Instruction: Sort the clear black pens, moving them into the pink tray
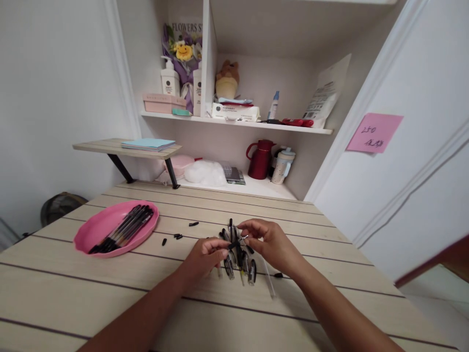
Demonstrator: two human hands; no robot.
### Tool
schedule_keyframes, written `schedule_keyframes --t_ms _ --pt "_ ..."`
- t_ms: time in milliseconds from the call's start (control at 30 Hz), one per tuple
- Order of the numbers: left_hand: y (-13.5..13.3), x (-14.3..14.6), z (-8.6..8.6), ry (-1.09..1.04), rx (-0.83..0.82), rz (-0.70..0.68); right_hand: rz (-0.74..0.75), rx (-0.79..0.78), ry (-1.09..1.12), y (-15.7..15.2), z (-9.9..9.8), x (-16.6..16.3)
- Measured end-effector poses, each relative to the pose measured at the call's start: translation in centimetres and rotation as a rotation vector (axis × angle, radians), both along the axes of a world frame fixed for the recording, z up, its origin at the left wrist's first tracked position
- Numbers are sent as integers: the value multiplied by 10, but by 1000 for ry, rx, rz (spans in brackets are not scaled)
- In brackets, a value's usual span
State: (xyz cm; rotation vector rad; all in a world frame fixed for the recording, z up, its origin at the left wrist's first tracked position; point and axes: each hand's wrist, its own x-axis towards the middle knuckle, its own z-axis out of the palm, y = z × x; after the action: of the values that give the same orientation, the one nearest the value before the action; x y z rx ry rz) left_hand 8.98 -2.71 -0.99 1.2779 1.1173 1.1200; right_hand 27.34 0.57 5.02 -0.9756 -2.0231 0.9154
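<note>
My left hand (205,257) is closed in a pinch on the end of a black pen grip (233,245), held over a pile of pen parts. At the grip's other end, my right hand (270,240) pinches a small silver pen tip (244,238); whether the two parts are joined cannot be made out. Beneath both hands lie several pen caps (252,272) with clear ends and black clips, partly hidden by the fingers. A clear pen barrel (269,281) lies below my right hand, close to a small black piece (278,275).
Left on the table is a pink tray (82,234) holding several black pens (126,230). Loose black pieces (178,236) lie between tray and hands. Behind stand a small raised shelf (98,145) with blue paper (148,144), a red jug (261,159) and a pale tumbler (283,166).
</note>
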Motion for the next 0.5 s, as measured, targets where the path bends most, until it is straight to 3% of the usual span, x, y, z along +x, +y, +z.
schedule_keyframes --t_ms 233,400,500 --pt "-1 -1 1 2 25 -95 10 71 -73 -8 4 -2" --pt "2 -2 -4 62 163 -97 10 215 -137 -9 0 -3" --pt "2 -4 -3 147 246 -106 23 208 -153 -9 -3 -3"
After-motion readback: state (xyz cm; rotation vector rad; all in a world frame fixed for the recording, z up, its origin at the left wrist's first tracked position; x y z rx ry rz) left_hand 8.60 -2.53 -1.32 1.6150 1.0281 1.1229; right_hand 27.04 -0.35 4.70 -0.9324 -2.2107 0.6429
